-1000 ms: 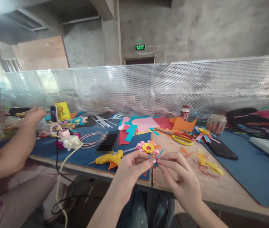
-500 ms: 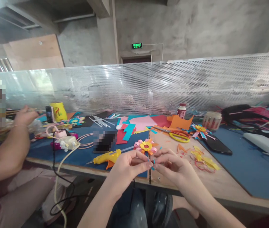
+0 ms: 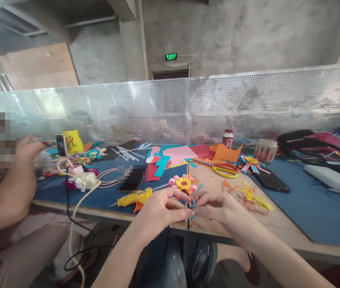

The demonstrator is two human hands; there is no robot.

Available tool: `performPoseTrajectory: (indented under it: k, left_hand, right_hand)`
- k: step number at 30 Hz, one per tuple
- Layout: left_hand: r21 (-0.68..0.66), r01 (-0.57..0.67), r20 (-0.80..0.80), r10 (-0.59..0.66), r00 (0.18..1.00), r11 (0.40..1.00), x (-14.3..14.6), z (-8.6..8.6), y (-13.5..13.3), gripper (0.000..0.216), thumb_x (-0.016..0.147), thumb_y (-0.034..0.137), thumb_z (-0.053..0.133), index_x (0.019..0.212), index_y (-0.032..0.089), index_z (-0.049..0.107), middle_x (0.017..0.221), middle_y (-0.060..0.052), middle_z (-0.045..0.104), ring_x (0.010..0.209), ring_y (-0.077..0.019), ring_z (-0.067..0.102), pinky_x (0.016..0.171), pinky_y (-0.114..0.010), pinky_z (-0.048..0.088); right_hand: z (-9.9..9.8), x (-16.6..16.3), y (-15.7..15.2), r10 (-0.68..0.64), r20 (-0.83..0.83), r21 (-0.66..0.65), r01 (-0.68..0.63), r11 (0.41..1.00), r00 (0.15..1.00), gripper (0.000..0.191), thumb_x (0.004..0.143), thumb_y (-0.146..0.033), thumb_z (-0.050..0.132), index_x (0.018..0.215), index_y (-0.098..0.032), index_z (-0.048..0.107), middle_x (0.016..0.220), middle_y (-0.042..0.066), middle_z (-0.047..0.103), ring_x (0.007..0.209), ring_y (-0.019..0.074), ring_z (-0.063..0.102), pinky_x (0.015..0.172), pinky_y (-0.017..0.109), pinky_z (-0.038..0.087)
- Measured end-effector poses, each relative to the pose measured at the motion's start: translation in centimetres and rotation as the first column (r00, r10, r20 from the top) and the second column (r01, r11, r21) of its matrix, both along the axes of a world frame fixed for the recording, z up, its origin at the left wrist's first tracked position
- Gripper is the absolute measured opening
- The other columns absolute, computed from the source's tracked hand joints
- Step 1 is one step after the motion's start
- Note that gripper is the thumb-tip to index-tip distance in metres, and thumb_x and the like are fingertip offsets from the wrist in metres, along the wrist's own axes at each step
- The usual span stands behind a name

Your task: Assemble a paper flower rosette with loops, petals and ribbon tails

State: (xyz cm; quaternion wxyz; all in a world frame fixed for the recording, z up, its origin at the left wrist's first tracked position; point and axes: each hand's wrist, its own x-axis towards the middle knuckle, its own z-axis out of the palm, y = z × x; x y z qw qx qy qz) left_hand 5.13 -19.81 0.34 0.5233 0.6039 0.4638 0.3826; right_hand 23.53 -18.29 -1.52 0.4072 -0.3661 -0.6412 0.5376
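My left hand (image 3: 161, 210) and my right hand (image 3: 218, 206) meet fingertip to fingertip over the near table edge. Both pinch a small blue paper strip (image 3: 193, 205) between thumbs and forefingers. Just beyond the fingers lies a paper flower (image 3: 183, 183) with pink loops, orange petals and a yellow centre. A yellow glue gun (image 3: 135, 198) rests on the blue mat left of my left hand.
Yellow-handled scissors (image 3: 224, 170), coloured paper sheets (image 3: 182, 155), a second paper flower (image 3: 250, 161), paper scraps (image 3: 252, 198), a red-capped bottle (image 3: 228, 139) and a black phone (image 3: 270, 181) lie on the table. A perforated metal screen (image 3: 218, 104) backs it. Another person's arm (image 3: 14, 188) works at the left.
Both hands have dropped slightly and closed together, the fingertips now touching around the blue strip. The view has shifted a little to the right.
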Motion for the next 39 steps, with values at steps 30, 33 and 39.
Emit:
performPoseTrajectory:
  k: [30,33,39]
  left_hand:
    - [0.051,-0.072,0.199,0.061,0.978,0.996,-2.6,-1.3,-0.1,0.004,0.064,0.022,0.075,0.063,0.018,0.074,0.061,0.001,0.067,0.062,-0.0092,0.054,0.062,-0.02,0.04]
    - [0.096,-0.216,0.204,0.193,0.96,0.972,-4.4,-0.7,-0.1,0.009,0.066,0.026,0.075,0.069,0.018,0.075,0.067,-0.002,0.07,0.065,-0.0123,0.057,0.063,-0.023,0.041]
    - [0.21,-0.573,0.213,0.535,0.818,0.792,-9.4,0.0,-0.1,0.023,0.064,0.035,0.075,0.081,0.018,0.075,0.087,-0.007,0.074,0.088,-0.0205,0.06,0.062,-0.023,0.04]
  right_hand:
    - [4.9,-1.6,0.7,-0.073,0.5,0.518,-0.231,0.824,0.863,0.017,0.073,-0.033,0.07,0.069,-0.02,0.059,0.074,-0.005,0.059,0.071,0.0084,0.052,0.062,0.02,0.039]
    - [4.8,-3.0,2.2,0.004,0.495,0.466,-0.27,0.843,0.869,0.021,0.079,-0.042,0.062,0.078,-0.02,0.062,0.075,-0.003,0.063,0.068,0.0089,0.054,0.059,0.02,0.041]
    - [2.2,-10.0,4.0,-0.199,0.652,0.511,-0.231,0.828,0.731,0.038,0.082,-0.039,0.055,0.051,-0.017,0.056,0.064,0.008,0.062,0.07,0.0222,0.059,0.063,0.035,0.043]
